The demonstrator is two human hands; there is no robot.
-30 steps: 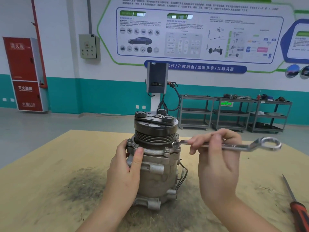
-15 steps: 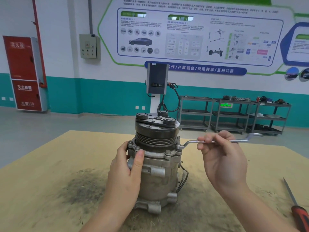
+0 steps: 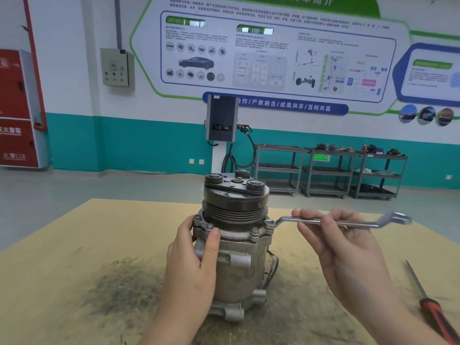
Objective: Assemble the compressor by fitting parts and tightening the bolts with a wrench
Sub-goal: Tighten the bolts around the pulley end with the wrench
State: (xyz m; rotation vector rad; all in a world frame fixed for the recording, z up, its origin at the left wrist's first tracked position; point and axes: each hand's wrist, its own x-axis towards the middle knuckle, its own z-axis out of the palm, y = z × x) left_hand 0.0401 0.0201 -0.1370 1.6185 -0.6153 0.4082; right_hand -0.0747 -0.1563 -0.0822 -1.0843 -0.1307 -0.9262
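Note:
A grey metal compressor stands upright on the wooden table, with a dark grooved pulley and clutch plate on top. My left hand grips its body from the left, thumb across the front under the flange. My right hand holds the shaft of a silver double ring wrench between fingers and thumb. The wrench's near ring sits over a bolt on the right side of the flange; its far ring points right. Other bolts show along the flange front.
A screwdriver with a red and black handle lies at the table's right edge. A dark sooty stain marks the tabletop left of the compressor. Beyond the table are a charging post and grey shelf carts.
The wrench swung away from me and back towards the right, its near ring staying at the right flange bolt. My left hand kept its grip on the compressor body.

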